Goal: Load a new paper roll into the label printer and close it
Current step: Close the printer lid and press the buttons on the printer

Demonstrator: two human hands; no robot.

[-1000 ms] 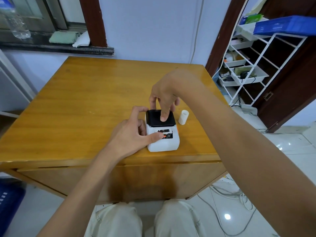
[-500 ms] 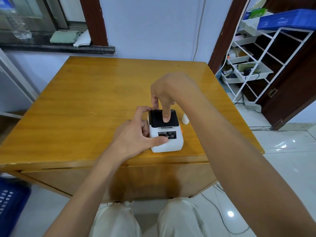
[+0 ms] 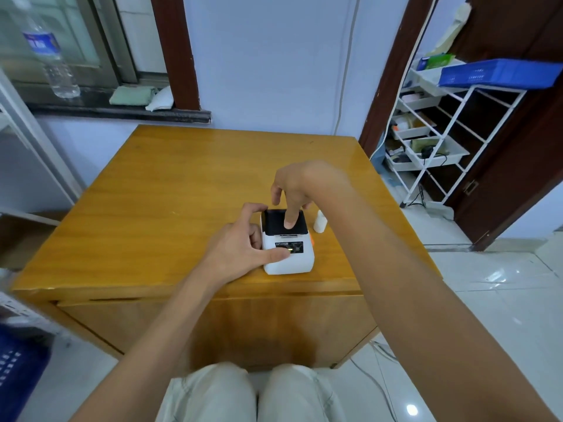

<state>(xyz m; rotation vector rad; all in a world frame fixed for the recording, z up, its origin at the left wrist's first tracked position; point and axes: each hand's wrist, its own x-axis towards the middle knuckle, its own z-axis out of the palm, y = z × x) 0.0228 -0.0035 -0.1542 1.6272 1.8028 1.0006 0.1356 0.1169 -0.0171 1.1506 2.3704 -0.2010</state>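
A small white label printer [image 3: 297, 261] with a black lid [image 3: 274, 223] sits near the front edge of the wooden table [image 3: 170, 190]. The lid lies flat and shut. My left hand [image 3: 243, 249] grips the printer's left side, thumb on the front panel beside a small lit green-yellow indicator. My right hand [image 3: 294, 185] hovers above, with one fingertip pressing down on the black lid. A small white paper roll core [image 3: 320, 221] stands upright on the table just right of the printer, touched by neither hand.
A white wire rack [image 3: 438, 141] with trays and a blue crate stands at the right by a dark door. A water bottle [image 3: 48, 53] and folded cloths rest on the window ledge behind. A blue basket [image 3: 15, 370] sits on the floor at left. My knees are under the table front.
The lid has gone from slightly raised to flat under my right finger. The panel light changed from red to green-yellow. Both hands stay in place on the printer.
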